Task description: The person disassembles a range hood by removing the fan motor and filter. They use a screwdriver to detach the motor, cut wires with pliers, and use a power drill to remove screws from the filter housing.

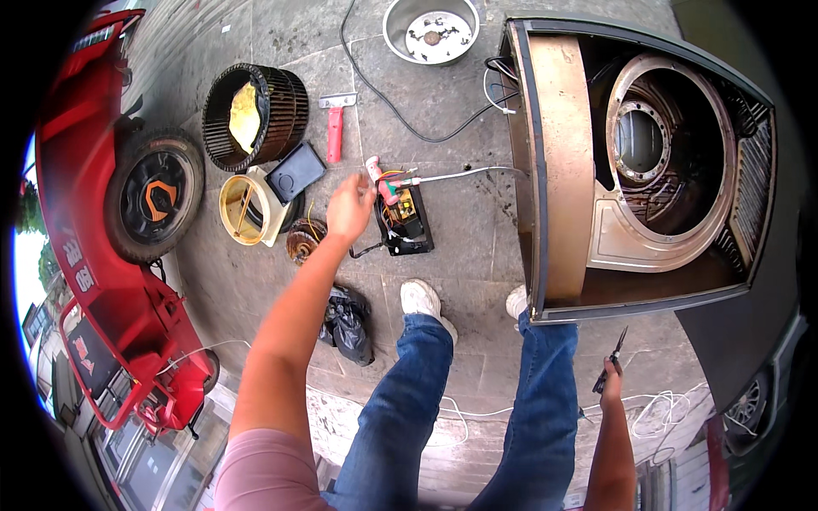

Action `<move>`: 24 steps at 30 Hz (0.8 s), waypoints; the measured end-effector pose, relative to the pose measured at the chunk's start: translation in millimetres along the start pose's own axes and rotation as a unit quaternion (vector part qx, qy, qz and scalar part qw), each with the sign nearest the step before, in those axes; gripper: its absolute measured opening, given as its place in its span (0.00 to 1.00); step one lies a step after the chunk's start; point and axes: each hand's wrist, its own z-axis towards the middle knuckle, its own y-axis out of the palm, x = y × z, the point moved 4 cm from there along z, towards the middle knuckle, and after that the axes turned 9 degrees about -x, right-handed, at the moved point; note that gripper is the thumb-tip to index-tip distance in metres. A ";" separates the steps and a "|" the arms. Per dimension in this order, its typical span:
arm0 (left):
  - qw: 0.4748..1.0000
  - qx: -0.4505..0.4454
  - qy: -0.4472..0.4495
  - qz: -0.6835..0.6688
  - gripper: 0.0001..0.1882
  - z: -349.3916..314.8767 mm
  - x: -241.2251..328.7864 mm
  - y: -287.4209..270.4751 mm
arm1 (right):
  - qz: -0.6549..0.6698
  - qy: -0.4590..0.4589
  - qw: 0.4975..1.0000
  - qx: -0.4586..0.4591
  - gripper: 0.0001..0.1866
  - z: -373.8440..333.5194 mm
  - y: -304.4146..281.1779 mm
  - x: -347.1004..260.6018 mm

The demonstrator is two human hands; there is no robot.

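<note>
My left hand [349, 209] hovers over the paving with its fingers slightly apart and seemingly empty. Just beyond its fingertips is a small pink, white and green object [388, 189], joined to a pale cable [469, 172]. Under and beside that object lies an open black box [407, 226] with a circuit board and coloured wires. Off to the right, my right hand [611, 387] is closed around long-nose pliers [620, 345], their tip pointing up and away from me. A large metal housing [558, 170] with a round opening stands on the right.
Left of centre lie a slatted blower wheel [290, 106], a red-handled scraper [335, 132], a cream round part [234, 209], a dark tray [296, 170] and a copper motor coil [302, 243]. A metal bowl [411, 53], black bag [349, 328] and red vehicle [94, 230] surround the workspace.
</note>
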 end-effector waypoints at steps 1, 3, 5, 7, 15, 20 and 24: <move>1.000 0.006 -0.011 -0.004 0.16 17.9 14.4 -3.5 | 0.000 -0.006 1.000 0.014 0.23 14.5 -1.0 6.3; 0.990 0.073 0.055 -0.109 0.20 66.8 22.4 -17.4 | -0.008 -0.023 0.999 0.030 0.24 47.1 -4.7 16.3; 0.952 -0.024 -0.059 -0.300 0.26 114.8 58.8 -28.3 | -0.013 -0.014 0.999 0.030 0.29 64.3 10.9 6.9; 0.896 -0.057 -0.113 -0.427 0.30 151.5 98.6 -29.8 | -0.006 -0.038 0.999 0.025 0.33 83.5 7.0 26.4; 0.856 -0.144 -0.023 -0.496 0.25 332.8 5.0 -56.7 | -0.065 0.003 0.991 0.117 0.48 135.5 58.1 -7.7; 0.899 0.133 -0.111 -0.402 0.18 219.3 23.3 -66.8 | 0.028 0.049 0.988 0.144 0.50 78.0 23.8 26.9; 0.964 0.120 -0.038 -0.233 0.16 99.7 26.8 -123.0 | 0.114 0.059 0.981 0.149 0.50 57.8 17.9 55.0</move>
